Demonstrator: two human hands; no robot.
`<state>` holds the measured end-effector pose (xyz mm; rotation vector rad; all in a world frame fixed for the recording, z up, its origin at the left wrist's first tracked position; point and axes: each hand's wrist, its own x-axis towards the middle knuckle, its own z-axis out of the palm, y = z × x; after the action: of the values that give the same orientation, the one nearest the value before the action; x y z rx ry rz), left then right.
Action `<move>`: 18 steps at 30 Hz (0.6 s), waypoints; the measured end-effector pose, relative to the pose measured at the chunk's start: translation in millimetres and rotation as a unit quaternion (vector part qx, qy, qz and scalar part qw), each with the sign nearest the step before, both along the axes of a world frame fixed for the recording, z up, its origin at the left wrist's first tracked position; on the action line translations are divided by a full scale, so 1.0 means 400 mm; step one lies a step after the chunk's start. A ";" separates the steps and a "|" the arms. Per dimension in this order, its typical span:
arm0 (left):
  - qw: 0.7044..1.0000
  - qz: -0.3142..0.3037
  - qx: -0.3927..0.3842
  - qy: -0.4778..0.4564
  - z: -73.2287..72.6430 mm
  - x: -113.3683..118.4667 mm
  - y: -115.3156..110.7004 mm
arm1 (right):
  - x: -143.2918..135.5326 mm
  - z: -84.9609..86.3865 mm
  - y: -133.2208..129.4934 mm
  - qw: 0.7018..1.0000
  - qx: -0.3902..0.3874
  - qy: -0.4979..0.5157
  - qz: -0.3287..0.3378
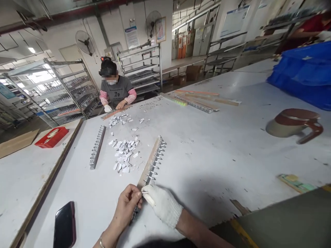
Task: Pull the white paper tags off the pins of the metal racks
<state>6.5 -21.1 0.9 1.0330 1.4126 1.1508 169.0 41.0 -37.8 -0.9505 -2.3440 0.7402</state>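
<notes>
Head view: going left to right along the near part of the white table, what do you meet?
Phone → bare left hand → gloved right hand → green and yellow strip.

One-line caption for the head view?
Bare left hand and white-gloved right hand pinch a small metal piece at a long wooden strip of metal pegs.

A long wooden strip (pixel 151 162) lined with small metal pins along one edge lies flat on the white counter (pixel 207 144), running diagonally, its near end under both hands.
</notes>
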 end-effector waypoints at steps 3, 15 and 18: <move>0.994 -0.021 0.042 0.101 0.008 0.002 -0.014 | 0.031 0.027 -0.013 0.997 -0.064 0.021 0.031; 0.977 -0.081 0.075 0.182 0.002 0.020 -0.033 | 0.088 0.093 -0.044 0.962 -0.261 0.081 0.008; 0.979 -0.073 0.068 0.178 -0.002 0.011 -0.035 | 0.091 0.068 -0.044 0.986 -0.164 0.014 0.001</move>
<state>11.0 -35.0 -0.1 1.4716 1.5164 0.9993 205.6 23.4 -10.5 -1.0626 -2.2391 1.1592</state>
